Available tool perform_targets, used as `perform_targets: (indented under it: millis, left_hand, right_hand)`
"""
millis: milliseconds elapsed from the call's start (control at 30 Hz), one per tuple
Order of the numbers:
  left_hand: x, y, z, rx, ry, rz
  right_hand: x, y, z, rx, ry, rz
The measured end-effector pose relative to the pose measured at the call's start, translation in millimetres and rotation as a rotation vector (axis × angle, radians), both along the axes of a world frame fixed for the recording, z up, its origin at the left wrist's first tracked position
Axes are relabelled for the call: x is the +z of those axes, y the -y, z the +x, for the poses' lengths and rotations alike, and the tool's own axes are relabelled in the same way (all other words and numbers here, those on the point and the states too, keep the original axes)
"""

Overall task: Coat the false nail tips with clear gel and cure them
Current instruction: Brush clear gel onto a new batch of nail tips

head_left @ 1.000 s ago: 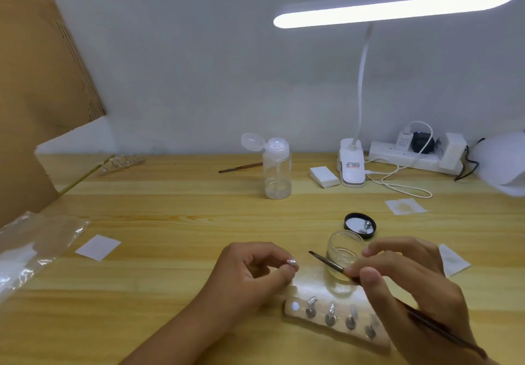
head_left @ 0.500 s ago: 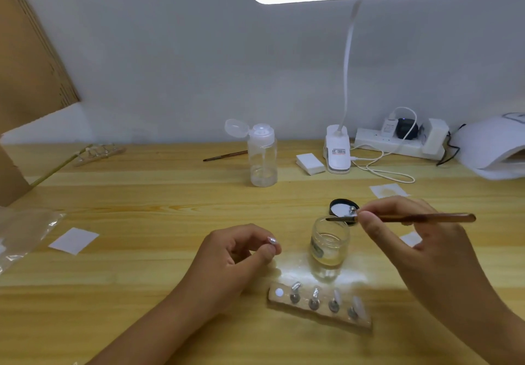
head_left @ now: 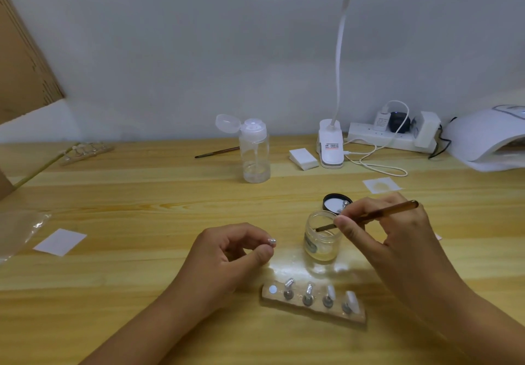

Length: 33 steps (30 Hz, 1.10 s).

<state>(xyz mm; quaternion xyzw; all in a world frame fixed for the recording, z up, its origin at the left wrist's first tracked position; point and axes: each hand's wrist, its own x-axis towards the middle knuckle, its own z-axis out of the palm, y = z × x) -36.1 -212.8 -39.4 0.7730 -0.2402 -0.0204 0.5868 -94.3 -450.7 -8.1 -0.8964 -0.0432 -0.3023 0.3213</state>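
Head view: the right hand (head_left: 395,242) pinches the brush (head_left: 395,209), hiding its middle; bristles blur inside the gel jar (head_left: 319,244), handle slanting up-right. The left hand (head_left: 227,255) pinches a nail tip (head_left: 272,241) left of the jar.

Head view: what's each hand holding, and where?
Left hand pinches a nail tip between thumb and forefinger; its lower part is hidden. Right hand grips the brush low on its handle, bristles in the gel jar.
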Motion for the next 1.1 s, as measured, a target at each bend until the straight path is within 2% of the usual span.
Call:
perform_targets:
  millis: [200, 1100]
  left_hand:
    - [0.9, -0.1, -0.6, -0.005, 0.007, 0.01]
    - [2.7, 1.2, -3.3, -0.014, -0.01, 0.016]
  right_hand:
    - [-2.3, -0.3, 2.1, -0.024, -0.05, -0.076]
    - [-8.6, 4.4, 2.4, -0.04, -0.147, -0.125]
